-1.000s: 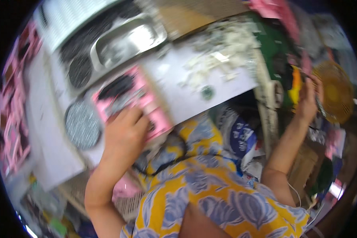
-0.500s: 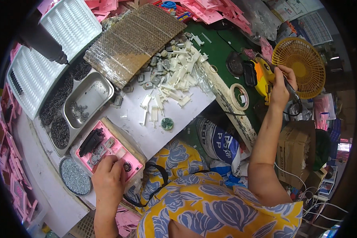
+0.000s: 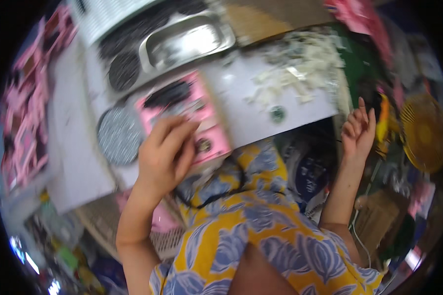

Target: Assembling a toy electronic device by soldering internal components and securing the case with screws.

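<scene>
My left hand [image 3: 165, 147] bends over the left part of a pink plastic casing [image 3: 215, 140], its fingers curled down onto it. Blur and the fingers hide exactly what the tips press on. Inside the casing lie a black part [image 3: 168, 93] and a round metallic part [image 3: 203, 144]. My right hand [image 3: 358, 129] is raised at the right, above the gap past the table edge. Nothing is in it; the index finger points up, the thumb stands apart and the other fingers are half bent. The blurred yellow tool stand [image 3: 383, 119] is just beyond it.
A round dish of small silvery pieces [image 3: 118, 136] sits left of the casing. Behind are a metal tray [image 3: 226, 37] and a heap of white plastic parts [image 3: 300, 73]. A small green disc [image 3: 277, 114] lies on the table; a yellow fan [image 3: 423, 132] stands far right.
My right hand has let go of the dark-handled, corded tool by the yellow stand and come away from it. My left hand remains at the casing. The whole view has swung and blurred.
</scene>
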Motion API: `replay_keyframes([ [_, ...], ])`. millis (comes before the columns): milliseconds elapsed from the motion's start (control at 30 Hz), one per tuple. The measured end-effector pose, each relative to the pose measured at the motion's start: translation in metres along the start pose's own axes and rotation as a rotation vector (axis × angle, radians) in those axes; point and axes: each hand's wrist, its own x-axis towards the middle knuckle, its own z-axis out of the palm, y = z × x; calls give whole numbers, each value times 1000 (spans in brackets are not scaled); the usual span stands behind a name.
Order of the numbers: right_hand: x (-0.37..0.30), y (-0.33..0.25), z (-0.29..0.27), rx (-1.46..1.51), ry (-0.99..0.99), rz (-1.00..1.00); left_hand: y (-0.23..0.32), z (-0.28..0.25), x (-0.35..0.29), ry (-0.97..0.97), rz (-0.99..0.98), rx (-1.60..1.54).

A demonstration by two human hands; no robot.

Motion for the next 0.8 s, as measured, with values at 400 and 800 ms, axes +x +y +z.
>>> replay_keyframes([
  [400, -47, 170, 146, -1610, -1181, -697, -7, -5, -25, 185, -174, -143],
  [800, -28, 162, 155, -1452, -805, -555, -37, 6, 20, -18, 50, 357],
])
